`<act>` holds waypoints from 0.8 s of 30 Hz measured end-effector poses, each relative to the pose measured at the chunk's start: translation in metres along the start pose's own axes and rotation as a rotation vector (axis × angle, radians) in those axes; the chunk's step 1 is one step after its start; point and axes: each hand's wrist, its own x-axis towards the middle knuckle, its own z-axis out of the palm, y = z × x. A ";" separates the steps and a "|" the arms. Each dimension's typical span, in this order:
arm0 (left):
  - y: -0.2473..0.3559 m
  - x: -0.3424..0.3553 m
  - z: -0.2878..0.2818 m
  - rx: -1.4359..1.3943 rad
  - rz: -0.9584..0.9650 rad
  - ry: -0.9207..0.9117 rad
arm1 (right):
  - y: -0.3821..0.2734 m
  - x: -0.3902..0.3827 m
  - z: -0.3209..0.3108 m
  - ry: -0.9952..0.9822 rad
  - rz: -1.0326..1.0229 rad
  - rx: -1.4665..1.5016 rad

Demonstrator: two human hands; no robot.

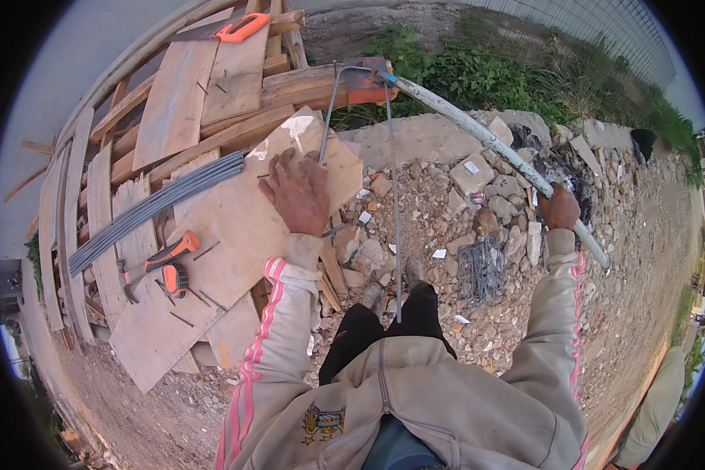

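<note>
My right hand (559, 208) is wrapped round a long pipe (478, 131) with worn pale paint, near its lower end. The pipe's far end meets a thin steel rod (394, 196) at a rusty metal piece (367, 84) on the timber. Bent into a narrow upside-down U, the rod has one long leg reaching down toward my legs. Its shorter leg ends beside the fingertips of my left hand (299, 192), which lies with fingers spread on a plywood board (343, 166). Whether those fingertips press on the rod, I cannot tell.
On the boards at left lie a bundle of grey rods (160, 210), a claw hammer (158, 257), a tape measure (175, 280) and loose nails. A handsaw (241, 28) rests farther back. Rubble surrounds my feet, with a coil of wire (480, 272) on it. Weeds (486, 74) grow behind.
</note>
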 end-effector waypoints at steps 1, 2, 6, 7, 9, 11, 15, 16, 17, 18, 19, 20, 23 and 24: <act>0.002 0.000 -0.001 -0.028 0.010 0.001 | -0.001 -0.004 -0.003 -0.002 0.019 -0.014; 0.002 0.000 -0.001 -0.061 0.006 -0.009 | 0.000 -0.008 -0.001 0.001 0.030 -0.013; 0.008 0.000 -0.008 -0.082 0.069 -0.064 | -0.002 -0.013 -0.006 -0.032 0.046 0.011; 0.010 -0.001 -0.011 -0.060 0.103 -0.080 | -0.005 -0.013 -0.011 -0.050 0.043 0.023; 0.015 0.000 -0.014 -0.077 0.156 -0.133 | -0.004 -0.012 -0.016 -0.084 0.028 -0.004; 0.016 0.002 -0.018 -0.067 0.190 -0.181 | -0.002 -0.015 -0.008 -0.055 0.010 -0.011; 0.013 0.006 -0.016 -0.104 0.193 -0.249 | 0.020 0.018 -0.010 -0.164 -0.133 0.117; 0.014 0.006 -0.014 -0.139 0.182 -0.258 | 0.033 0.031 -0.005 -0.195 -0.187 0.144; 0.015 0.007 -0.013 -0.148 0.181 -0.236 | 0.043 0.044 0.000 -0.228 -0.245 0.175; 0.013 0.005 -0.013 -0.149 0.179 -0.221 | 0.045 0.051 0.001 -0.251 -0.270 0.206; 0.012 0.005 -0.013 -0.150 0.178 -0.206 | 0.047 0.057 0.003 -0.274 -0.293 0.236; 0.011 0.005 -0.013 -0.142 0.178 -0.194 | 0.048 0.060 0.006 -0.303 -0.307 0.270; 0.009 0.005 -0.012 -0.129 0.184 -0.177 | 0.051 0.069 0.014 -0.262 -0.294 0.211; 0.008 0.005 -0.012 -0.129 0.185 -0.182 | 0.051 0.068 0.014 -0.236 -0.300 0.204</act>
